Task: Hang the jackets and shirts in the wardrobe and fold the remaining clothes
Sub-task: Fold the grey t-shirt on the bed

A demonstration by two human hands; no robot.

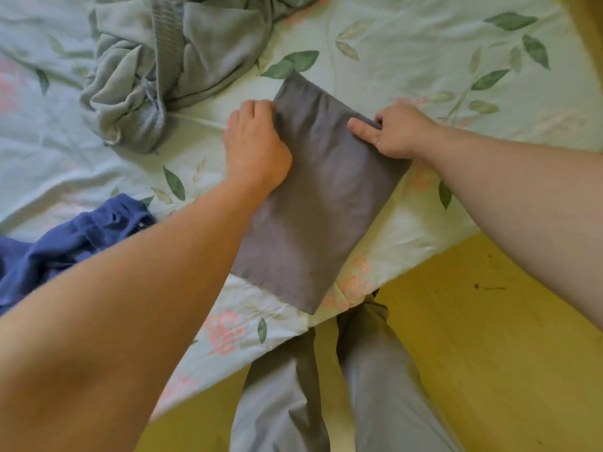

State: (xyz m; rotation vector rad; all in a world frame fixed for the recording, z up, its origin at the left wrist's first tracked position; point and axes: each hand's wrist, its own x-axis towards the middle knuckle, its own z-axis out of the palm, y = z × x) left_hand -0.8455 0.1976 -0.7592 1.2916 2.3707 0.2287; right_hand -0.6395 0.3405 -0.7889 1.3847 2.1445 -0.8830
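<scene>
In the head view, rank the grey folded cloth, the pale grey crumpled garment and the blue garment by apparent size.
1. Pale grey crumpled garment, cut off at the top edge.
2. Grey folded cloth.
3. Blue garment, cut off at the left edge and partly hidden by the arm, so its rank is unsure.

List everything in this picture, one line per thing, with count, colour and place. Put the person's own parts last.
folded grey cloth: one, dark grey, flat on the bed near its edge, between the two hands
crumpled grey garment: one, light grey, heaped at the far left of the bed
blue garment: one, blue, bunched at the left edge of the bed, partly behind the left forearm
bed sheet: one, pale green with green leaves and pink flowers, covering the bed
floor: one, yellow, to the right of and below the bed
left hand: one, on the left edge of the cloth
right hand: one, on the right edge of the cloth
legs: two, in grey trousers, standing at the bed's corner
</scene>
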